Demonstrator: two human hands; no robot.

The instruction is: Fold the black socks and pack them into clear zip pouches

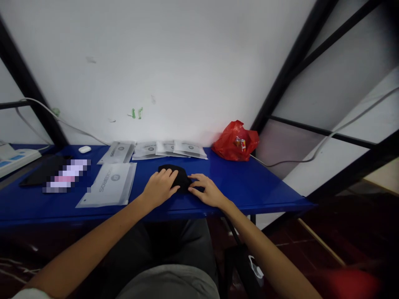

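Observation:
A small, soft-looking black item (180, 179), perhaps folded cloth, lies on the blue table near its front edge. My left hand (160, 187) rests over its left side, fingers bent across the top and thumb at its near edge. At its right edge, the fingers and thumb of my right hand (205, 189) close on the black material. The item's exact kind cannot be made out. Left of my hands lies a flat frosted zip bag (109, 185) with a grey printed logo. Behind it is another printed bag (117, 152).
Several more frosted bags (190, 148) lie overlapping along the wall. A red plastic bag (230, 143) stands at the back right of the blue table (249, 187). To the left are a white earbud case (84, 149), a dark tablet-like slab (40, 170) and a power strip (21, 160).

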